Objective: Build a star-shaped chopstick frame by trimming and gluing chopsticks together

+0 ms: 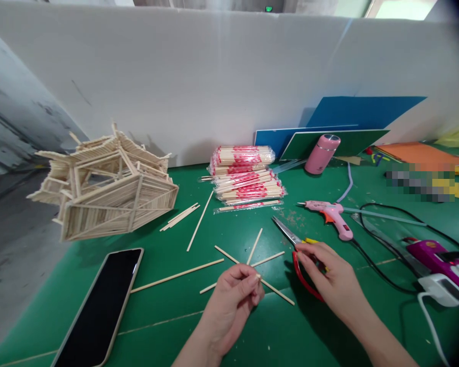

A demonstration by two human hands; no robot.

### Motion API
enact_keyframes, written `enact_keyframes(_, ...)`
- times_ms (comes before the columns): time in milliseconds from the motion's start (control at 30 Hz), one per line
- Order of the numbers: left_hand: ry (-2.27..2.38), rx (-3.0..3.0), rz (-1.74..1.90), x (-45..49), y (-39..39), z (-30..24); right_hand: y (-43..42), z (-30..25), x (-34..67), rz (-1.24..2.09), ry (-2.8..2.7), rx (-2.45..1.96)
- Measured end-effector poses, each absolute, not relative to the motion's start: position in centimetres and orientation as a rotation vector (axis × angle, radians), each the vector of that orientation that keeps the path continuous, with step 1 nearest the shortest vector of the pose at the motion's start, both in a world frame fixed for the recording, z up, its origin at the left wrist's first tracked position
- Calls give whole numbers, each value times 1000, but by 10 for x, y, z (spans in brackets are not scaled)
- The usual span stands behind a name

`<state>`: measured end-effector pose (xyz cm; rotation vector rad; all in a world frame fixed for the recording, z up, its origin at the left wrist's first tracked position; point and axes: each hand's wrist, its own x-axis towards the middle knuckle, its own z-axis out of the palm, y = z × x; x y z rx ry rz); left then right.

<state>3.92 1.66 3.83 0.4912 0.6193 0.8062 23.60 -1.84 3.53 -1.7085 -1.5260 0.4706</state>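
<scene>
item: left hand (239, 290), narrow, thumb and fingertips pinching what looks like a small pale stick end.
item: star of thin, pale wooden sticks (277, 292), lying crossed on the green-topped counter (149, 336), its middle hidden by the left hand.
item: right hand (325, 267), curled onto the handles of steel-bladed scissors (286, 232) with red and yellow grips, to the right of the star.

hazards, as judged from where i stand: the star may skew if the left hand drags on its crossing; whether it is glued, i cannot tell. the pink plastic glue gun (331, 216) with orange trigger lies on its side near the scissors; if hot, its nozzle could burn a straying right hand, and a snag on its black cord could pull it round. the pale, roofed model built of wooden sticks (133, 204) stands by the counter's left edge; a knock might tip it off.

containers: clear plastic sleeves with red print (241, 154), piled behind the star, holding pale sticks. pink cylindrical bottle (323, 154) with metallic lid, upright before the dark green board (357, 142); lid on, contents unseen.

also noted: black-screened smartphone in a pale case (99, 306), flat at left.
</scene>
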Motion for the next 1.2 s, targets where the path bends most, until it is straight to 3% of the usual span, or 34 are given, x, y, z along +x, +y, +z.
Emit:
enact_keyframes(533, 633, 460, 777, 41, 11, 33, -14, 58, 176, 943, -1495, -1281)
enact_keyframes(1067, 739, 543, 777, 41, 12, 31, -16, 44, 184, 549, -1774, -1335)
enact_keyframes(1200, 757, 534, 826, 38, 17, 36, -19, 37, 213, 387, -1664, -1592)
